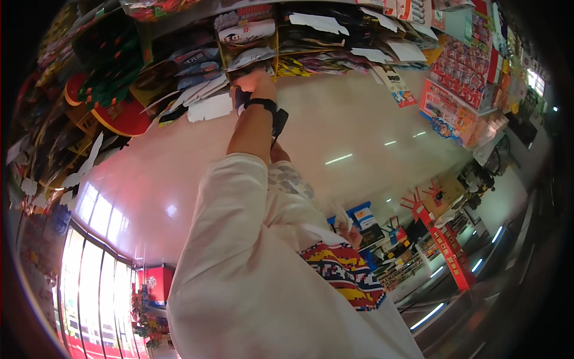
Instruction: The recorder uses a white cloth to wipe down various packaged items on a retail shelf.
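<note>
My left hand (254, 84), with a black band and watch on its wrist, reaches to the low shelf at the top of the picture. Its fingers are partly hidden among the bagged goods, so whether they grip one is unclear. Just above it lies a silvery-white package (251, 58). Grey-blue packets (197, 67) and white cards (210, 107) are to its left; yellow and pink packets (329, 63) fill the row to its right. Off to the right beside my body, my right hand (351, 235) holds a crumpled white thing (342, 219).
Hanging goods and a red round-edged item (123, 119) crowd the left. A red-and-white display box (453, 112) stands at right. The glossy floor (350, 125) reflects lights. A red stand (444, 251) is farther right; a bright barred window (96, 287) is at lower left.
</note>
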